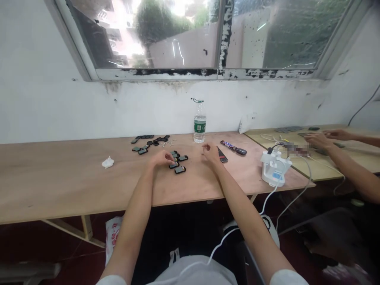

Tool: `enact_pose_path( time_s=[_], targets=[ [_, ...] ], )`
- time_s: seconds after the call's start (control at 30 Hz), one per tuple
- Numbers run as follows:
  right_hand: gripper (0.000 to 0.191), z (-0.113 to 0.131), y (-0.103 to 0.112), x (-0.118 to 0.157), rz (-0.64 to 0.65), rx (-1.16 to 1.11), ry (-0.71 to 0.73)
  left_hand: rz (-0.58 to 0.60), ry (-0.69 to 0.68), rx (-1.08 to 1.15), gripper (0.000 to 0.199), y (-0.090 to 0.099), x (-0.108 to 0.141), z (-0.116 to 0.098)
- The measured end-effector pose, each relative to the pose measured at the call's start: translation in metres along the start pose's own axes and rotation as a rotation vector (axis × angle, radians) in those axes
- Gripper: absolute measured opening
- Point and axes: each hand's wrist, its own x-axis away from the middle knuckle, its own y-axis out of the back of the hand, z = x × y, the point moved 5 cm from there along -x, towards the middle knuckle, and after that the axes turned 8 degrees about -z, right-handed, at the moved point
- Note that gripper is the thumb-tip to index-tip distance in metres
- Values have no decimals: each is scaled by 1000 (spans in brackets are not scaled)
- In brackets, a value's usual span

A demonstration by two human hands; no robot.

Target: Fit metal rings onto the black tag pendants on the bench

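My left hand [162,158] rests on the table at a cluster of small black-rimmed rectangular pieces with grey faces. Its fingers are closed, the tips at one black-rimmed piece [173,165]; the hand partly covers the cluster. Another such piece [179,170] lies just in front, and one more [183,158] to the right. My right hand [210,152] is raised a little over the table, thumb and fingertips pinched together. Whatever lies in that pinch is too small to make out. A dark phone-like object [222,155] lies behind the right hand, partly hidden by it.
More black pieces [151,141] and tiny pale parts [168,143] lie farther back. A water bottle [199,122] stands by the wall. Crumpled tissue [107,162] is at left; a wrapper [227,145] and white power strip [274,168] at right. Another person's hands [319,139] work beyond.
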Motion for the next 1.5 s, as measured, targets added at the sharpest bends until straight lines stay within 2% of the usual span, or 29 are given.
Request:
enact_pose_path(
  time_s=[0.1,0.27,0.57,0.87,0.97,1.07,1.17,1.23,1.3,1.37,1.5],
  targets=[
    [26,2,-4,1,42,-7,22,-54,-3,-32,27,0,-2,1],
    [23,3,-7,3,76,-11,36,-146,71,-104,19,0,-4,5],
    [20,-1,-16,2,106,-121,115,-69,206,-73,24,20,5,28],
    [20,0,-20,6,165,-169,179,-49,149,30,44,18,6,30],
    [19,3,-20,7,186,-181,184,-84,141,33,44,23,7,32],
    [18,4,-20,7,202,-184,178,-217,136,42,39,31,8,34],
    [18,7,-20,9,205,-207,192,-418,41,67,35,32,7,21],
    [17,8,-22,11,212,-241,185,-509,-98,140,34,25,5,2],
    [14,11,-26,14,240,-304,163,-537,-275,228,30,14,4,-21],
    [17,14,-32,19,292,-397,144,-533,-426,213,25,1,3,-42],
    [32,18,-38,25,362,-537,109,-511,-581,180,18,-21,2,-65]
  ],
)
